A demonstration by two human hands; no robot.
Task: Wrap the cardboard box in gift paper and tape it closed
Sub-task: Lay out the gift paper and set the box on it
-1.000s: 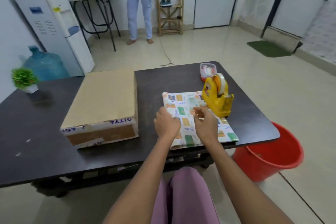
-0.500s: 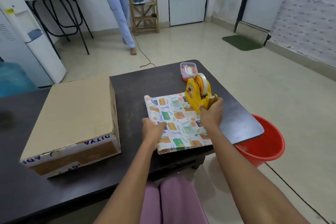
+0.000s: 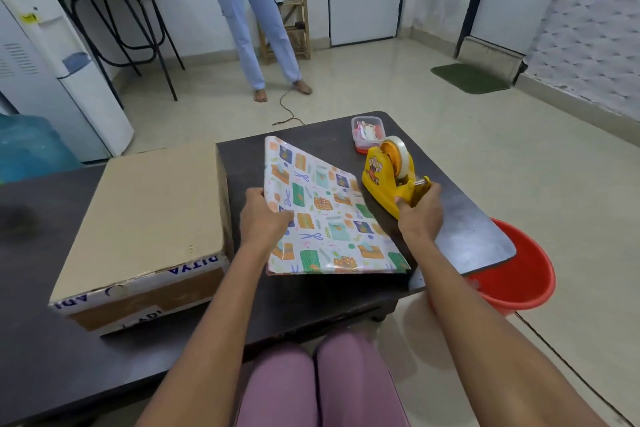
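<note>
Brown cardboard makes the big box [image 3: 145, 218], which lies flat on the left part of the dark table [image 3: 41, 340], with blue letters on its near side. Behind it, at the far left, stands a white water dispenser [image 3: 52, 87], and a person in light trousers [image 3: 256, 28] stands on the floor further back.

Just right of the box, the left hand [image 3: 265, 220] grips the left edge of the folded gift paper [image 3: 325, 218], fingers curled round the edge and thumb on top. That side of the paper is lifted, so the sheet is tilted, and its lower right edge touches the table.

Right of the paper, the right hand [image 3: 420, 210] holds the near end of the yellow tape dispenser [image 3: 391, 180], fingers curled round it. The dispenser stands beside the paper's right edge. A small clear container [image 3: 367, 130] sits behind it, near the far corner. A red bucket [image 3: 516, 274] stands on the floor past the table's right edge.
</note>
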